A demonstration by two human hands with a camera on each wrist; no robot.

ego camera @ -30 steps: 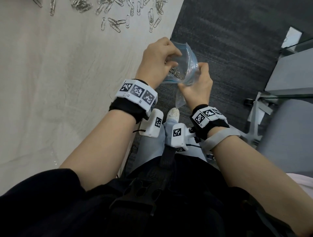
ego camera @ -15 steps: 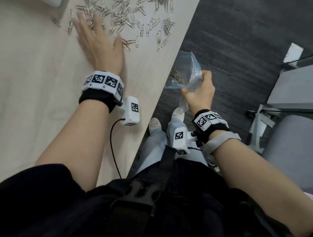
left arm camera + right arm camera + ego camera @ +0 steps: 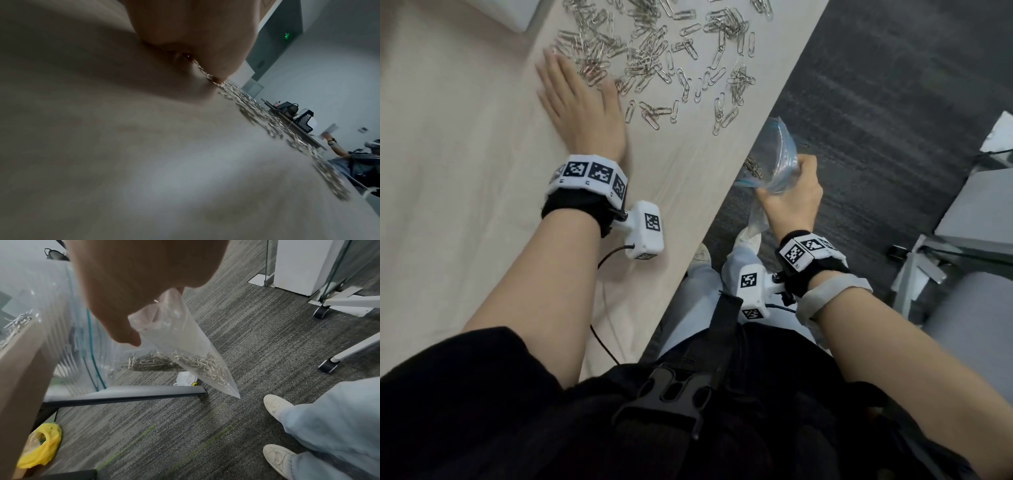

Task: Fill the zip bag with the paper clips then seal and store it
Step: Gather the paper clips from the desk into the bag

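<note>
Sweeping works best now: left hand lies flat and empty beside the clips, so rake them over the table edge into the bag pinched open by the right hand.

The clips were silver wire loops, scattered loose across the far part of the table, many overlapping in tangles, some lying singly nearer the edge. The bag was clear plastic with a blue-green zip strip. It hung just beyond the table edge, above the floor, mouth open and facing up. A batch of clips lay heaped in its lower corner, which pointed down.
</note>
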